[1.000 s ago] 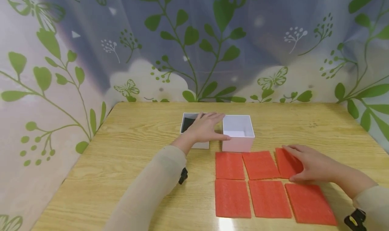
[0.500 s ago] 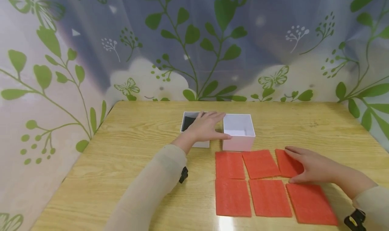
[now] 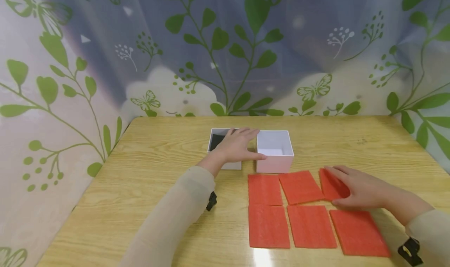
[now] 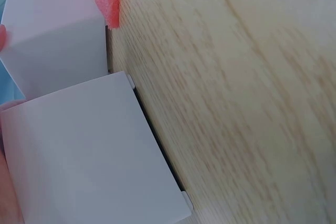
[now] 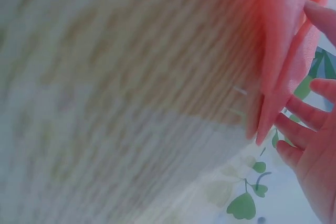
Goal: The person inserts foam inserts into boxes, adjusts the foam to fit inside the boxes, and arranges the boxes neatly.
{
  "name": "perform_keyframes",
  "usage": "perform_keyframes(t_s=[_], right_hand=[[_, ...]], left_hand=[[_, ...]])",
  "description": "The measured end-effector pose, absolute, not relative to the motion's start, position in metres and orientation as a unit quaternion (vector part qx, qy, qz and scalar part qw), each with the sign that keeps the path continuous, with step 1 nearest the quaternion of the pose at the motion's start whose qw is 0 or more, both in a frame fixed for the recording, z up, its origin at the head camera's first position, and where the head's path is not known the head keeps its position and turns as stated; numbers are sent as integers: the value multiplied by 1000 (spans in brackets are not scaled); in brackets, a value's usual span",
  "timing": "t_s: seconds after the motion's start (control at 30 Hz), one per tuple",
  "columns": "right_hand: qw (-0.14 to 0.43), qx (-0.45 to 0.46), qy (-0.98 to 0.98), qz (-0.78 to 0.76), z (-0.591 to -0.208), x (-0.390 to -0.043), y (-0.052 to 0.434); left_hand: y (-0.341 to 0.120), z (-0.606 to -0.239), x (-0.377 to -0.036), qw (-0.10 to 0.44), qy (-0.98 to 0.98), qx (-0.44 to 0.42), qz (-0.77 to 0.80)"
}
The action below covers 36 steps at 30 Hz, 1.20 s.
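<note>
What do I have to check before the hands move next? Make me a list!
1. Right hand on a square: ok, thumb and fingers are at the far right square, which looks bent.
2. That square fully off the table: cannot tell.
3. Other squares lying flat: ok, all five.
4. Right box open on top: ok.
5. Left box uncovered: not ok, the left hand is over part of it.
6. Left hand gripping a box firmly: cannot tell.
</note>
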State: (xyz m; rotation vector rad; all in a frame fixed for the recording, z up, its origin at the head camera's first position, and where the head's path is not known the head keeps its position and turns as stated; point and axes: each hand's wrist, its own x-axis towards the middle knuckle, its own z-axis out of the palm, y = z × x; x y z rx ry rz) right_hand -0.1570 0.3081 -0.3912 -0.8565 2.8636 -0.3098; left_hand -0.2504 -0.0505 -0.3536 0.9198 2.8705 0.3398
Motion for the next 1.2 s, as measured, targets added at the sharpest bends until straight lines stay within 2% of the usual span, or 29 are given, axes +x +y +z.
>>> perform_keyframes(t_s=[0.87, 1.2], right_hand=[[59, -279, 955, -83, -365, -156, 310], [42, -291, 952, -85, -354, -160, 293]], left_hand=[[-49, -354, -251, 50, 944, 304, 115], [-50, -354, -252, 51, 944, 305, 115]])
